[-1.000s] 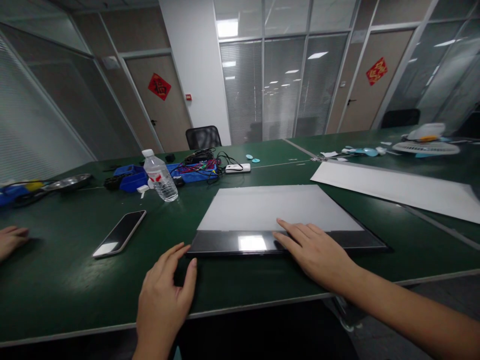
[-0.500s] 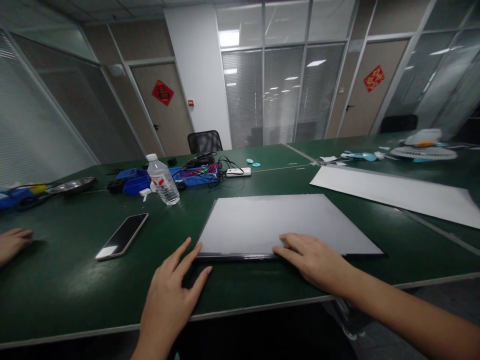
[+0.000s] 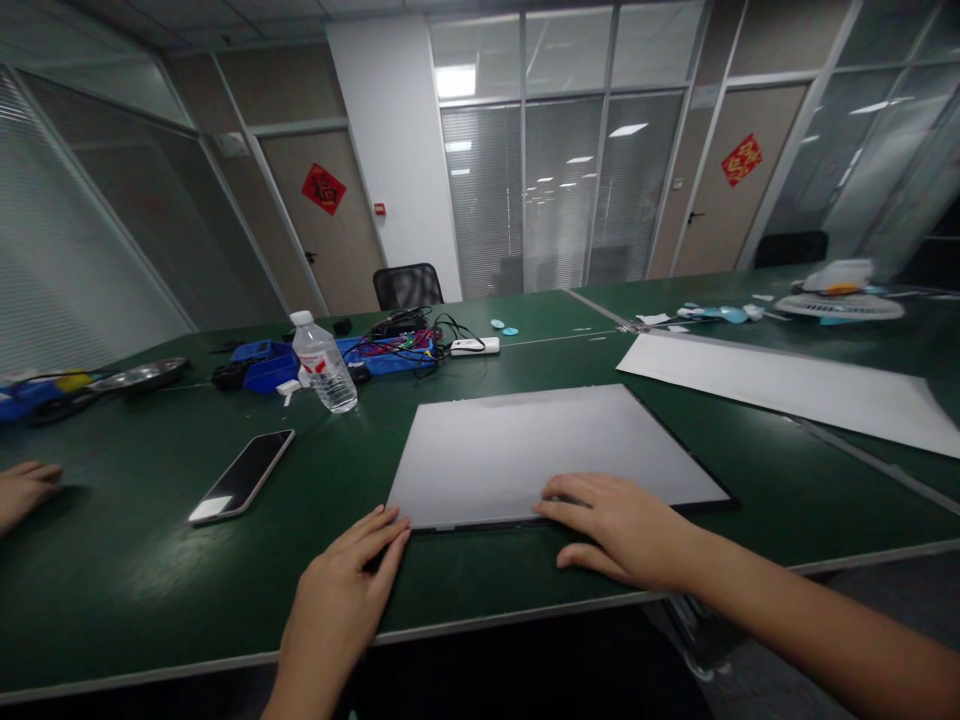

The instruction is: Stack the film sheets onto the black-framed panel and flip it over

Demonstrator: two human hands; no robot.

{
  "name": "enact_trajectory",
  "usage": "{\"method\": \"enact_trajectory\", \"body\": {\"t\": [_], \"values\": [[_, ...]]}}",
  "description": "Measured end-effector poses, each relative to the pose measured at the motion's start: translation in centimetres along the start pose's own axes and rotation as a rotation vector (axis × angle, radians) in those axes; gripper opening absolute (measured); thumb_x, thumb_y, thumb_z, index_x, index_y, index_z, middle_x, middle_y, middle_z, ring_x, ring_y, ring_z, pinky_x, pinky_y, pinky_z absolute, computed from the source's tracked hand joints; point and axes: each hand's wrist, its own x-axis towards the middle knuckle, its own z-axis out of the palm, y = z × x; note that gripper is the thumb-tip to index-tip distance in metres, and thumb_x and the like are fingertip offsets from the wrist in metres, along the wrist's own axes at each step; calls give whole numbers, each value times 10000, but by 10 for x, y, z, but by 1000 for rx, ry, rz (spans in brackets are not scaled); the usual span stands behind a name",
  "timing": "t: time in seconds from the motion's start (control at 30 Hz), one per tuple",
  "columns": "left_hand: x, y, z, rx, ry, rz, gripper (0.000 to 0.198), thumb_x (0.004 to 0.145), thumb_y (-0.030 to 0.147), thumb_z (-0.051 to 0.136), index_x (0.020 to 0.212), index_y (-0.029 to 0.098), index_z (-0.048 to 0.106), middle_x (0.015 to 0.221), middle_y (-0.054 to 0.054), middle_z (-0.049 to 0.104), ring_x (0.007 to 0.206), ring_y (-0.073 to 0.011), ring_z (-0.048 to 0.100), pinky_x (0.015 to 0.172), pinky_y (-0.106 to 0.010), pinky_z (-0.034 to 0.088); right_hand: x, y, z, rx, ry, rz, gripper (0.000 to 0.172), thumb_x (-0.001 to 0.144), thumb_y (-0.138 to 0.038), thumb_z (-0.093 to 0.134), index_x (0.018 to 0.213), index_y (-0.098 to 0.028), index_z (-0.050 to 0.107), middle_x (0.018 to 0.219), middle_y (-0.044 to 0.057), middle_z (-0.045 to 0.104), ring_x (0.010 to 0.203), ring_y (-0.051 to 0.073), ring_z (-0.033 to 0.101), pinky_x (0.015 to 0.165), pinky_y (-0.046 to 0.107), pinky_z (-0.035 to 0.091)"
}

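A white rectangular sheet (image 3: 510, 440) lies flat in front of me on a thin black-edged panel (image 3: 709, 497), whose dark border shows along the right side. My left hand (image 3: 341, 585) is at the near left corner, with thumb and fingertips drawn together on the sheet's corner. My right hand (image 3: 619, 525) rests with its fingertips on the sheet near the middle of the front edge. Its thumb is spread apart, lying below that edge, and it grips nothing. The right hand covers part of the front edge.
On the green table (image 3: 135, 560) are a phone (image 3: 241, 477), a water bottle (image 3: 324, 362) and blue trays with cables (image 3: 390, 350). A long white panel (image 3: 780, 390) lies at right, a fan-like white object (image 3: 840, 300) behind it. Another person's hand (image 3: 28, 492) rests at far left.
The white sheet and black-edged panel have shifted left and turned slightly; more dark border shows at right. My left fingers have closed at the corner. My right thumb has moved away from the fingers.
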Motion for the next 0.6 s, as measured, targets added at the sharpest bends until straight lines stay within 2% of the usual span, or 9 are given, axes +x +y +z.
{"method": "enact_trajectory", "body": {"t": [0.07,0.17,0.27,0.33,0.4,0.47,0.6], "values": [[0,1,-1,6,-9,3,371,1009,543,578,1019,326,880,1151,-19,841,1100,-282,808,1003,-447,664,-6,5,-2,-56,39,98,530,1070,-547,532,1456,-204,651,1415,158,692,1273,298,679,1057,476,576],[0,3,-2,2,-13,-1,363,1007,544,585,1002,334,881,1175,-16,836,1121,-276,801,1012,-427,658,-25,29,-7,-218,87,401,625,1073,-576,464,1484,-134,627,1458,219,661,1342,363,640,1117,564,530],[-1,3,-1,-5,-7,-7,346,1003,542,595,1013,345,879,1191,-10,832,1133,-276,797,1027,-428,649,-54,67,-20,-359,-40,800,725,1050,-646,398,1369,-62,685,1216,290,747,1087,436,741,925,623,593],[-2,2,-1,-4,-7,-6,333,1000,529,600,1019,346,879,1185,-7,834,1130,-276,798,1027,-430,648,-73,91,-30,-360,-182,972,733,1034,-678,372,1254,-81,739,1015,280,776,868,442,761,771,612,598],[-3,1,-1,5,-9,-12,319,996,510,604,1020,347,878,1201,-2,830,1116,-273,803,1015,-424,653,-84,110,-37,-290,-262,977,710,1021,-694,382,1223,-130,764,984,246,789,825,433,760,748,585,589],[-4,1,-1,17,-14,-26,299,987,491,615,1022,351,876,1239,5,819,1095,-267,808,994,-409,659,-85,120,-40,-224,-277,901,691,1013,-691,404,1288,-167,761,1057,205,802,889,420,764,803,565,586],[-4,3,-1,51,-4,-51,281,964,480,636,1049,345,867,1254,7,816,1135,-281,794,1007,-427,649,-68,121,-38,-163,-276,870,697,1005,-667,417,1381,-176,737,1160,169,799,976,394,760,883,543,577]]}}
